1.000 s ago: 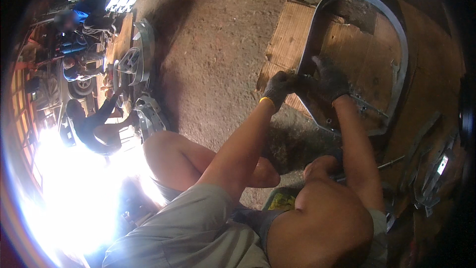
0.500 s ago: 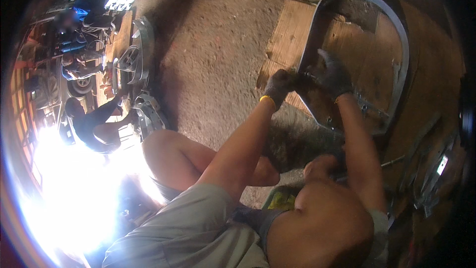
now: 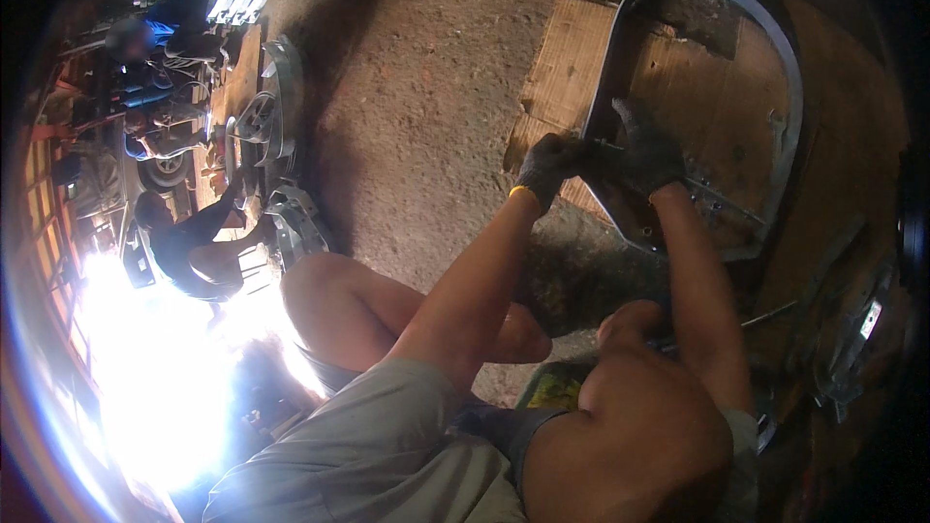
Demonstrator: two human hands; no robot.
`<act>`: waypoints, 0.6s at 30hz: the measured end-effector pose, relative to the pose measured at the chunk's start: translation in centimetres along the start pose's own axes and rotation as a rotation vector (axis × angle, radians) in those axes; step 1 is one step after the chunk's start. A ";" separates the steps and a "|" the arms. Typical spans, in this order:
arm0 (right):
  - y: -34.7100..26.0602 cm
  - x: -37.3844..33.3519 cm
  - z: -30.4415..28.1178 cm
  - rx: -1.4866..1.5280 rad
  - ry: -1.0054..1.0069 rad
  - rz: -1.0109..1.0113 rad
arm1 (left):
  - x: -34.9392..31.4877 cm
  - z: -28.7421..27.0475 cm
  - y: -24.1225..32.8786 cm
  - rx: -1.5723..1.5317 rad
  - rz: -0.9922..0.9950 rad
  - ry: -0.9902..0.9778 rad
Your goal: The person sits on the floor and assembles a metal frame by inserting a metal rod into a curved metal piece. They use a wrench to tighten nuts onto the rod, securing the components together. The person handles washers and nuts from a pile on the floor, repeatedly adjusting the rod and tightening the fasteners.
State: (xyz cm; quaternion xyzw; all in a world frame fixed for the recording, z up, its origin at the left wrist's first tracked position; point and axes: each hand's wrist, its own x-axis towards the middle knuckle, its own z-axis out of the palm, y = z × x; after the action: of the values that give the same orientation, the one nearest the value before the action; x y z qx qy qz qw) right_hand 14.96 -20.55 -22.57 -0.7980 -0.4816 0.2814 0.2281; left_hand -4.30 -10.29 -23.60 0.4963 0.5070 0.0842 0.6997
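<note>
A curved grey metal frame (image 3: 796, 126), rounded at the far end, lies to my right with a thin crossbar (image 3: 728, 200) across its near part. My left hand (image 3: 550, 169), in a dark glove with a yellow cuff edge, is closed at the frame's left side. What it grips is hidden. Inside the frame, beside the crossbar's left end, my gloved right hand (image 3: 651, 157) has one finger stretched up. Its other fingers are bent toward the left hand and look closed on something too dark to make out.
Cardboard (image 3: 567, 68) lies under the frame on the rough concrete floor (image 3: 417, 126). Metal strips (image 3: 852, 339) lie at the right. A green container with something yellow (image 3: 554, 390) stands between my legs. At the left, other people (image 3: 194, 242) work beside metal parts and a wheel (image 3: 165, 168); glare whitens the lower left.
My right hand has turned slightly and shifted a little left and down, toward my left hand. My left hand stays at the same spot. The frame has barely moved.
</note>
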 end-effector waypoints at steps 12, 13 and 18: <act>2.7 0.8 1.5 0.243 0.146 0.203 | -0.4 1.3 1.0 0.030 0.011 -0.005; 2.0 0.8 1.4 0.202 0.132 0.148 | -0.6 0.8 0.6 0.022 -0.003 0.002; 1.6 0.5 2.1 -0.087 0.187 -0.191 | 0.1 0.0 0.0 -0.007 0.017 0.014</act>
State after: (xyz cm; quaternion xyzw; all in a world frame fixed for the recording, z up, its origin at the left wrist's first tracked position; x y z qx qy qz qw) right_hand 14.77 -20.60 -25.25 -0.7804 -0.5439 0.1615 0.2630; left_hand -4.27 -10.22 -23.67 0.4975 0.5075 0.0953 0.6971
